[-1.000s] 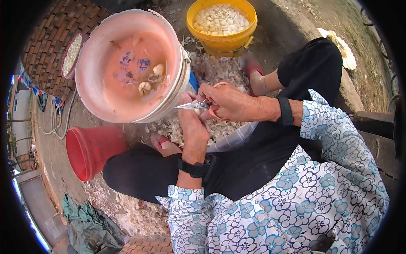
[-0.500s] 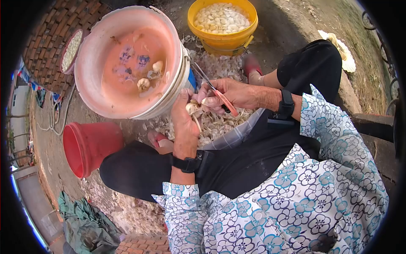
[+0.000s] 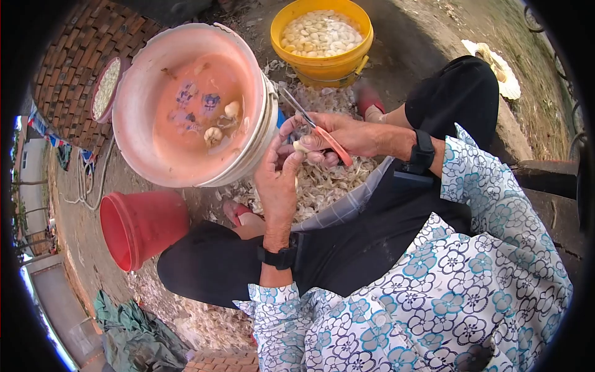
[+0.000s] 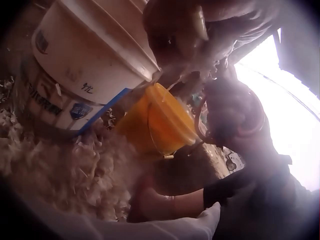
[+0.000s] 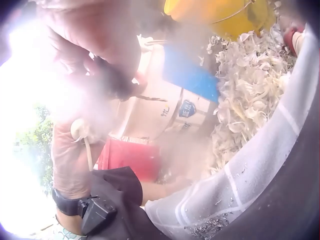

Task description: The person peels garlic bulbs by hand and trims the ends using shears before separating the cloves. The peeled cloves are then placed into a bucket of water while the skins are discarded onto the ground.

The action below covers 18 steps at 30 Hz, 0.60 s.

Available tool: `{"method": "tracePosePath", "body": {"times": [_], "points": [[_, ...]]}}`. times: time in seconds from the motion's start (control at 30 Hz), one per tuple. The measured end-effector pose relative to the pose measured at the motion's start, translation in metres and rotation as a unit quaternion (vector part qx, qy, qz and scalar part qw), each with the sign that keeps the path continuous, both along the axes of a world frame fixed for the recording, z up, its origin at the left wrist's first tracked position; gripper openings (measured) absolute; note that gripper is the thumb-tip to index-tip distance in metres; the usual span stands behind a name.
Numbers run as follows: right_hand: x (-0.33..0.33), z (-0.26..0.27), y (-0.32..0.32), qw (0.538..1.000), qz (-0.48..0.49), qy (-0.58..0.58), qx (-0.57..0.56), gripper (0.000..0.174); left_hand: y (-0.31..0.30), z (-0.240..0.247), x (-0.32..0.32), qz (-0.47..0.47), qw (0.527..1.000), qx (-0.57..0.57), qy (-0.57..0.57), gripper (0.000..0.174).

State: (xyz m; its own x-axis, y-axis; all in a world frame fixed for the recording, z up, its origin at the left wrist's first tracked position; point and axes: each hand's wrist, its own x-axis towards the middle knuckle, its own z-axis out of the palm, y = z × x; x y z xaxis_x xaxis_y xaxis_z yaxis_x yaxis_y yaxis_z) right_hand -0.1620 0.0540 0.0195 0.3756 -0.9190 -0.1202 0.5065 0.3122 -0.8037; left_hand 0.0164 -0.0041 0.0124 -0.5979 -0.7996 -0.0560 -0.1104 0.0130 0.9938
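Note:
My left hand (image 3: 277,189) is raised over the lap, fingers curled toward the right hand. In the right wrist view it holds a whitish garlic bulb (image 5: 80,129) with a thin stem hanging down; from the head most of that bulb is hidden. My right hand (image 3: 347,135) grips scissors with orange handles (image 3: 333,147), their blades (image 3: 299,107) pointing up and left past the fingers. The thumb and fingers of both hands meet in front of the large white bucket (image 3: 263,133). In the left wrist view, a handle loop (image 4: 201,120) shows by the right hand.
A basin of reddish water (image 3: 180,146) with garlic bulbs in it sits atop the white bucket. Behind stands a yellow bucket (image 3: 322,62) of peeled cloves. A red bucket (image 3: 145,223) lies left. Garlic skins (image 3: 328,192) cover the ground and a checked cloth (image 3: 353,201).
The scissors swung from pointing left across the left hand to pointing up and left in the right hand. The left hand turned, and its garlic bulb went mostly out of the head view.

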Motion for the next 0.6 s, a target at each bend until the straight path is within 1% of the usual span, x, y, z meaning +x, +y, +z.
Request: {"method": "tracePosePath", "body": {"times": [0.03,0.1,0.13,0.2,0.23,0.3,0.33,0.4,0.43,0.5,0.53,0.6], "points": [[0.0,-0.001,0.0,1.0,-0.003,-0.001,0.002,0.036,0.002,-0.001,0.001,-0.003,1.0,0.002,-0.001,0.04],[0.0,-0.005,-0.002,0.998,-0.02,0.057,0.0,0.042,0.004,-0.001,0.004,0.013,0.999,-0.034,-0.039,0.034],[-0.001,-0.009,-0.003,0.998,-0.022,0.056,0.0,0.042,0.005,-0.001,0.005,0.011,0.999,-0.033,-0.04,0.034],[-0.003,-0.013,-0.005,0.992,-0.024,0.121,0.016,0.044,0.007,-0.002,0.005,-0.007,0.998,-0.065,-0.012,0.027],[-0.002,-0.011,-0.004,0.992,-0.025,0.122,0.017,0.044,0.007,-0.003,0.005,-0.009,0.998,-0.064,-0.011,0.027],[0.001,-0.005,-0.001,0.984,-0.043,0.171,0.002,0.04,0.007,-0.004,0.005,0.008,0.99,-0.135,-0.046,0.022],[0.0,-0.008,-0.002,0.984,-0.042,0.172,0.002,0.04,0.007,-0.002,0.004,0.01,0.99,-0.135,-0.044,0.022],[-0.001,-0.016,-0.003,0.96,-0.094,0.252,-0.081,0.038,0.008,0.004,0.004,0.038,0.991,-0.109,-0.073,0.018],[-0.001,-0.015,-0.003,0.96,-0.092,0.251,-0.081,0.038,0.008,0.002,0.004,0.039,0.991,-0.109,-0.073,0.018],[-0.004,-0.011,-0.002,0.946,-0.075,0.296,-0.108,0.032,0.006,-0.002,0.004,0.046,0.988,-0.137,-0.057,0.016],[-0.004,-0.008,-0.001,0.946,-0.075,0.296,-0.109,0.032,0.007,-0.001,0.004,0.047,0.988,-0.137,-0.057,0.016],[-0.004,-0.002,-0.001,0.942,-0.081,0.318,-0.076,0.036,0.007,0.007,0.003,0.039,0.976,-0.189,-0.1,0.016]]}}
